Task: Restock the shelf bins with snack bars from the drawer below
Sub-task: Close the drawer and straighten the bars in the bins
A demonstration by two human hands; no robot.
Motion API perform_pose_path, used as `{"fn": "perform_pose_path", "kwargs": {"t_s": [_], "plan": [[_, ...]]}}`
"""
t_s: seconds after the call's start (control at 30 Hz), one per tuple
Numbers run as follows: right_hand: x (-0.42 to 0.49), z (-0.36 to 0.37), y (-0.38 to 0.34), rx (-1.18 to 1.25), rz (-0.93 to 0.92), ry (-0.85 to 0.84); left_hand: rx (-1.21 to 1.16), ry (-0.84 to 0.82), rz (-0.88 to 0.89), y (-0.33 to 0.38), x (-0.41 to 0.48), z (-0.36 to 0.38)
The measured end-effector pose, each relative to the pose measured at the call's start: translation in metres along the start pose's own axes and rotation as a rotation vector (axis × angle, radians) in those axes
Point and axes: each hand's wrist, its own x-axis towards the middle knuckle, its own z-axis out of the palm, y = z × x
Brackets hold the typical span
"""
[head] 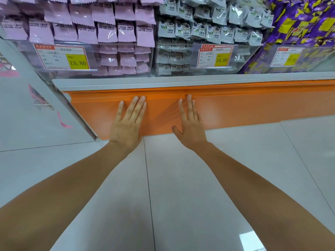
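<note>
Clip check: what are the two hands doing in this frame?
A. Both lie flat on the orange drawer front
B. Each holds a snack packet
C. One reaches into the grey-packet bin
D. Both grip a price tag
A: the left hand and the right hand lie with straight fingers against the orange drawer front and hold nothing.

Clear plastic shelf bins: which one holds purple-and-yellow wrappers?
The rightmost clear plastic bin; the middle bin holds grey packets, the left bin pale lilac ones.
</note>
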Motion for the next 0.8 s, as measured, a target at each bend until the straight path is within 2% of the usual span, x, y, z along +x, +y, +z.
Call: {"fn": "perform_pose_path", "kwargs": {"t_s": [0.33, 0.5, 0.67, 0.73, 0.8], "plan": [[0.006, -0.006, 0.015, 0.084, -0.079, 0.012, 0.028, -0.006, -0.024, 0.007, 0.006, 0.001], [0.007, -0.018, 0.017, 0.084, -0.076, -0.073, -0.029, -0.075, -0.013, 0.007, 0.005, -0.012], [0.006, -0.038, 0.001, 0.104, 0.014, -0.194, -0.104, -0.162, 0.091, -0.006, 0.002, -0.04], [0.004, -0.052, -0.01, 0.174, 0.032, -0.196, -0.227, -0.106, 0.105, -0.014, -0.004, -0.054], [0.0, -0.069, -0.026, 0.176, -0.007, -0.175, -0.292, 0.051, 0.131, -0.024, -0.014, -0.069]]}}
